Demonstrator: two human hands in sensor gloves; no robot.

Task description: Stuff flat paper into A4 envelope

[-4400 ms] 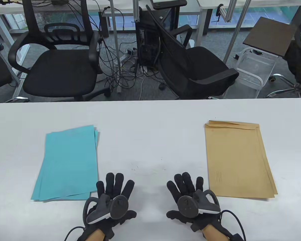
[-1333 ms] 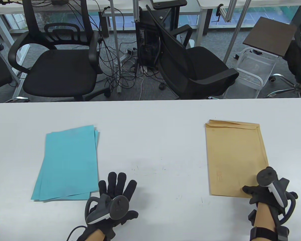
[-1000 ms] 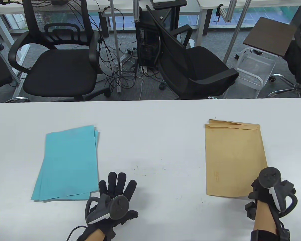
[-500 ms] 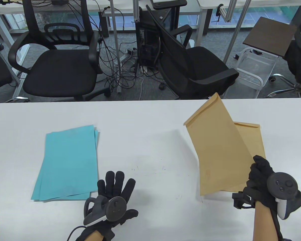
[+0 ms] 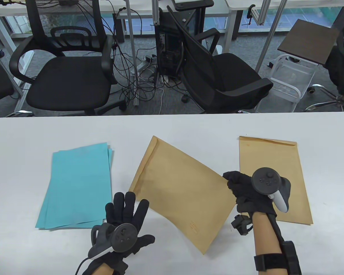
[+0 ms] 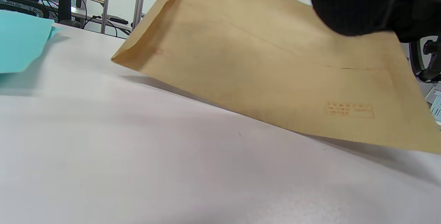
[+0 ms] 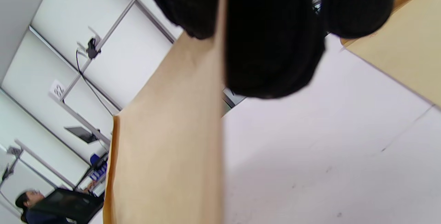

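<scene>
**Light, floppy envelope held by one edge**

The right hand (image 5: 248, 192) has its fingers (image 7: 272, 38) pinched on the right edge of a flat brown kraft-paper A4 envelope (image 5: 180, 189), which hangs tilted above the middle of the white tabletop (image 5: 172, 129), its left end lowest. It looks thin and light, stiff enough to hold a plane but bowing under its own weight, so a one-edge pinch will likely let it sag and swing. A steadier hold would be near the open mouth, which I cannot locate here. The left hand (image 5: 123, 223) lies flat, fingers spread, holding nothing, just beside the stack of turquoise paper sheets (image 5: 77, 186) at the left. Those sheets should slide easily and crease if pinched hard. Another brown envelope (image 5: 275, 160) lies flat at the right
</scene>
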